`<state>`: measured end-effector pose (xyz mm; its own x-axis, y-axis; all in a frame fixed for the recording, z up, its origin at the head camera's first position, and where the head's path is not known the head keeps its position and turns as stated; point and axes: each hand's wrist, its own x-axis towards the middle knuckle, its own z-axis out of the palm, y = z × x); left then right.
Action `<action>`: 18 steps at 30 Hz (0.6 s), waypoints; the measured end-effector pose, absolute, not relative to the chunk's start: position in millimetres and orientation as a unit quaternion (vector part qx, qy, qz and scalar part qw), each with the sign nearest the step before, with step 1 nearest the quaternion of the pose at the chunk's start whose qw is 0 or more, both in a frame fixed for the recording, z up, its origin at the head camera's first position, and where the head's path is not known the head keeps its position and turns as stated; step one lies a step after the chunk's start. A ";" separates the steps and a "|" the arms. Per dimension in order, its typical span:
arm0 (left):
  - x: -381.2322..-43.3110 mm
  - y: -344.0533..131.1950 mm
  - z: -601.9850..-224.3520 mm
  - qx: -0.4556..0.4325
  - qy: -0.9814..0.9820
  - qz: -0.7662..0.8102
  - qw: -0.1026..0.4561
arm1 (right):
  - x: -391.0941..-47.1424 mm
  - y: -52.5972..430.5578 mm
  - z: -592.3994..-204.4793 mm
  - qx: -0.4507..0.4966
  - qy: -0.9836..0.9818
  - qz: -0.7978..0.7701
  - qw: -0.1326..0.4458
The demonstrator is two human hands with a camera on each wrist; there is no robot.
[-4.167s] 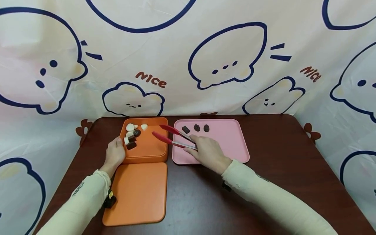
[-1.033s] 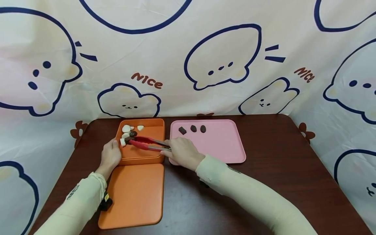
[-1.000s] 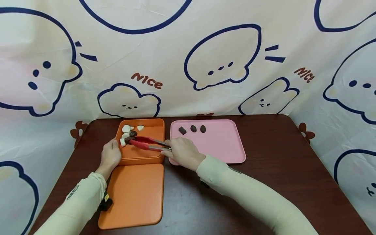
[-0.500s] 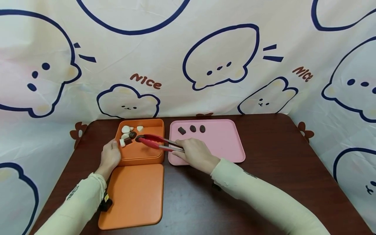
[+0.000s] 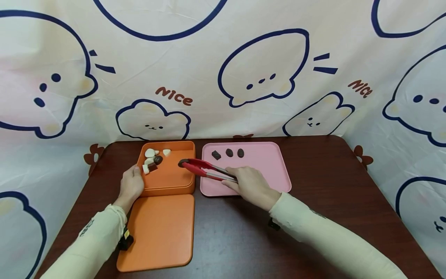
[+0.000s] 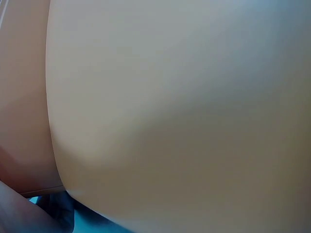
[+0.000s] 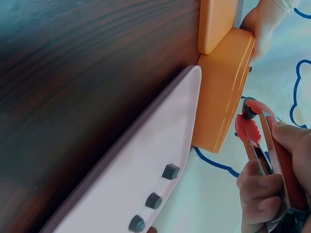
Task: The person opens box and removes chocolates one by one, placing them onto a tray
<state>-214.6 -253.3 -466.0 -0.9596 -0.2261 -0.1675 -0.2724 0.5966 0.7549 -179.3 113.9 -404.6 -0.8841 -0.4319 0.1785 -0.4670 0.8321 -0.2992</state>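
My right hand grips red-tipped metal tongs, whose tips pinch a dark brown chocolate. In the head view the tips are over the right part of the orange box, and my hand is over the pink tray. My left hand holds the box by its left wall; its fingers are partly hidden there. At the left inside the box lie several white pieces, a round dark chocolate and a brown block. Three dark chocolates form a row along the tray's far side.
An orange lid lies flat on the dark wooden table, in front of the box. Box and tray stand side by side with a narrow gap. A printed cloth hangs behind the table. The lid's pale surface mostly fills the left wrist view.
The tongs went left into the box, took a dark chocolate from among the pieces, and have carried it right, towards the tray. My left hand has stayed on the box.
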 end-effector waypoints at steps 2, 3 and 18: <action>-214.5 -252.9 -465.7 -0.140 0.893 0.427 0.028 | -178.4 119.1 -405.5 0.229 -0.957 0.171 0.054; -214.4 -253.0 -465.6 -0.140 0.893 0.427 0.028 | -177.9 121.7 -406.0 0.226 -0.957 0.172 0.054; -213.9 -252.2 -463.2 -0.142 0.891 0.431 0.031 | -173.3 164.9 -418.8 0.180 -0.962 0.196 0.060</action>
